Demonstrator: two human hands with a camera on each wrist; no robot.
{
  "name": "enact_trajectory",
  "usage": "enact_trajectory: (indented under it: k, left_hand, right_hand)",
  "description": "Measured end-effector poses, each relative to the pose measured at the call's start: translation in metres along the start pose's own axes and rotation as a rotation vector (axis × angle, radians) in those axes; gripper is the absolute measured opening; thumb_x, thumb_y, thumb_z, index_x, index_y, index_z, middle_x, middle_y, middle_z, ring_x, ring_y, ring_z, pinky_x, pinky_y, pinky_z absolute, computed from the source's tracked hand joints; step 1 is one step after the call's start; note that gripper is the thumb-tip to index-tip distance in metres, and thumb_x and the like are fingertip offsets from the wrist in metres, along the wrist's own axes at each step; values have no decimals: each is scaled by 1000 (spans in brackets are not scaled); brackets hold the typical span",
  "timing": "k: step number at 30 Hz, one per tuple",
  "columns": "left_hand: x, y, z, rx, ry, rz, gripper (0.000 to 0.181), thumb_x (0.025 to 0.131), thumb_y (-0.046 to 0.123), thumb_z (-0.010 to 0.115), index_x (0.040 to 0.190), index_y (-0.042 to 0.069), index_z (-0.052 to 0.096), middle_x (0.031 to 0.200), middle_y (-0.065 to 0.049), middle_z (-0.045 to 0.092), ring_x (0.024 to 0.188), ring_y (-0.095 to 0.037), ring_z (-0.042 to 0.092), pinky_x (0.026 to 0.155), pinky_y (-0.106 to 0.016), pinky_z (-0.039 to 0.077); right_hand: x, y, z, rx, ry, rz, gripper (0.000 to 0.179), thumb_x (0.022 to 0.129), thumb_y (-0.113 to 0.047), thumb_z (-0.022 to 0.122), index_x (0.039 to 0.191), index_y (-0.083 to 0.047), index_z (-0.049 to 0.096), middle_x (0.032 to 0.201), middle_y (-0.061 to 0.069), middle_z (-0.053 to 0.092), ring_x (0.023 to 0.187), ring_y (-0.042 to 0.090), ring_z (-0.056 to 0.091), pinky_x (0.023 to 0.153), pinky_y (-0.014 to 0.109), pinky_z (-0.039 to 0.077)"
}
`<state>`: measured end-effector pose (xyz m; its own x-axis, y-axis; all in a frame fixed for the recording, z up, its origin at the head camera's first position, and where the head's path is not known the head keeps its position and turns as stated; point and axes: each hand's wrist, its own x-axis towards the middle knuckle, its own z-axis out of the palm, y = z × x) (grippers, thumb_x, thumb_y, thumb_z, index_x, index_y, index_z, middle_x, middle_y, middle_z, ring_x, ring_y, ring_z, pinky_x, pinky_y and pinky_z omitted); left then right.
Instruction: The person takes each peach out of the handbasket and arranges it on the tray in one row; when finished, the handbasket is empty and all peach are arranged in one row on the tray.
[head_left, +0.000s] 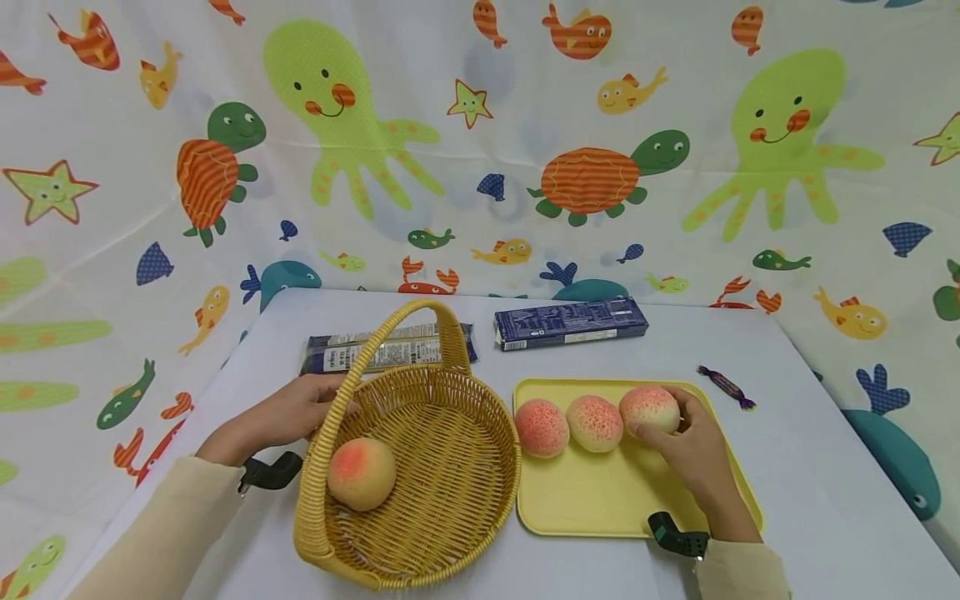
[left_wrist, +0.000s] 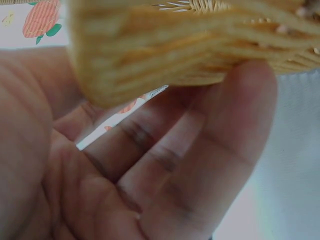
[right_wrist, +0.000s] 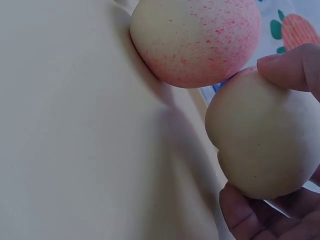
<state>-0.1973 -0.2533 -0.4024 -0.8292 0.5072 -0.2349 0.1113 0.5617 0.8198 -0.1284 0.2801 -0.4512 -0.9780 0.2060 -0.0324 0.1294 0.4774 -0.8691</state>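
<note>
A yellow wicker basket (head_left: pixel 427 492) with a tall arched handle stands left of centre, with one peach (head_left: pixel 362 474) inside at its left. My left hand (head_left: pixel 296 410) grips the basket's left side beside the handle, its fingertips partly hidden by the handle. In the left wrist view, the fingers (left_wrist: pixel 215 165) curl against the woven wall. At the right, my right hand (head_left: pixel 693 450) holds a speckled pink peach (right_wrist: pixel 265 135) between thumb and fingers, over the back of a yellow tray (head_left: pixel 592 508). Two more speckled peaches, a middle one (head_left: pixel 595 423) and a left one (head_left: pixel 542 428), lie beside it on the tray.
Behind the basket lies a dark flat packet (head_left: pixel 390 348), and right of it a long blue box (head_left: pixel 572 323). A wrapped candy (head_left: pixel 726 387) is by the tray's back right corner. A sea-animal curtain (head_left: pixel 465 150) hangs behind the white table (head_left: pixel 675 342).
</note>
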Motion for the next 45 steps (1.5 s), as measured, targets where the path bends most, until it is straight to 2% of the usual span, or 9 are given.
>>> enact_trajectory:
  k: [4,10,14,26,34,38,45]
  left_hand:
    - [0,-1,0,-2,-2,2,36,106,20,63,137,2,61,112,-16,74,91,-26,67,67,-38,59]
    - [-1,-2,0,-9,-2,2,37,106,20,62,137,1,61,112,-16,74,90,-26,67,67,-38,59]
    - [0,-2,0,-9,1,4,36,106,21,62,137,1,61,111,-15,74,90,-26,67,66,-38,58]
    - [1,-5,1,-21,1,-6,35,106,22,62,136,3,62,110,-14,74,89,-25,67,67,-38,58]
    - [1,-4,0,3,4,-8,32,106,23,62,132,4,64,107,-13,74,87,-26,67,66,-39,58]
    - [0,-3,0,11,7,-14,32,106,24,62,131,5,65,107,-13,74,86,-25,68,66,-39,58]
    - [-1,0,2,6,11,-2,36,106,22,63,136,2,62,108,-15,75,88,-25,68,67,-38,58]
  right_hand:
    - [0,1,1,-7,-5,5,81,90,-23,83,155,-1,40,147,21,53,106,12,54,81,17,48]
    - [0,3,2,-30,-18,20,82,90,-24,83,155,0,39,149,22,52,119,27,55,82,15,47]
    - [-1,4,2,-33,-30,30,83,90,-23,83,155,0,38,151,23,50,125,32,54,82,13,45]
    - [-2,5,-1,-62,-78,42,87,90,-24,82,158,-1,33,151,25,46,124,36,52,83,18,47]
    - [-2,7,-3,-34,-104,-7,87,89,-19,83,156,4,32,148,30,48,124,40,54,80,18,49]
    - [-4,7,-4,-25,-113,-3,87,90,-17,82,157,3,32,150,29,47,124,38,54,81,17,49]
    - [-3,6,-4,-70,-117,12,91,91,-24,82,161,0,29,152,31,45,124,40,54,79,20,49]
